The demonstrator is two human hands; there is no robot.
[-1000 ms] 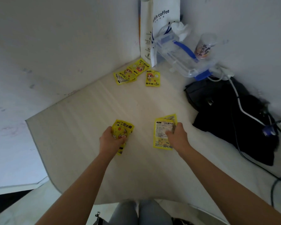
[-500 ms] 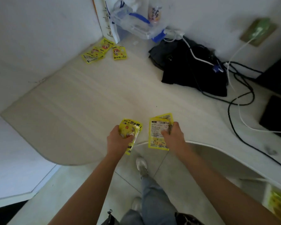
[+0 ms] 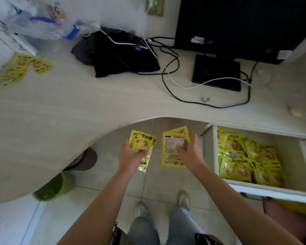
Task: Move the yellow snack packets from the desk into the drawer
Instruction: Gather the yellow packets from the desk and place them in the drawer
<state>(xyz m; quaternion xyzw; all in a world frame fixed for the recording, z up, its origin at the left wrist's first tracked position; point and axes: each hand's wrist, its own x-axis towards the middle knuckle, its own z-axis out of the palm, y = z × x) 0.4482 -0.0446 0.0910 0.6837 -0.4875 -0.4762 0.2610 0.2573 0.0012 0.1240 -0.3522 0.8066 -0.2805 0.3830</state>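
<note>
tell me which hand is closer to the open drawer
Right. The right hand, gripping yellow packets, is just left of the open drawer; the left hand holds its packets farther left, beyond the right hand.

Pale tabletop with a curved front edge.
Far beyond the fingers: yellow packets, black bag, cables.

Packets in drawer, right
</note>
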